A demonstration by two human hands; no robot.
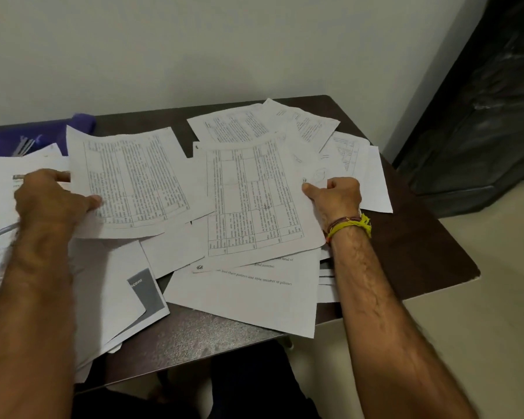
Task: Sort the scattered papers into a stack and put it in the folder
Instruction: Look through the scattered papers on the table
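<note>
Head view, one person, both forearms in frame over a dark brown surface (412,252) covered in loose printed papers. Left hand (47,198) holds a printed table sheet (133,186) by its left edge, thumb on top of the page, other fingers behind it; the sheet is lifted and bowed, its far corner raised off the pile. Right hand (336,196) has its grip closed on a second table sheet (251,201) at the right edge, thumb pressing the top face, fingers curled; this sheet lies over other pages, its near edge overlapping a text page (245,294) that hangs slightly past the near edge of the surface. Right wrist wears a yellow thread band (353,226) with a darker cord beside it. More scattered papers: a few overlapping sheets at the far right (315,125), a blank-side sheet (176,252) between the two held pages, a sheet with a grey printed panel (147,291) at near left, and a thicker mixed pile (0,189) under and left of the left hand. Purple folder (43,133) sits at the far-left corner of the surface, partly buried by the left pile (open or closed: cannot tell). Pale wall behind, a dark cabinet-like object (481,116) to the right, light floor (481,313) below it.
</note>
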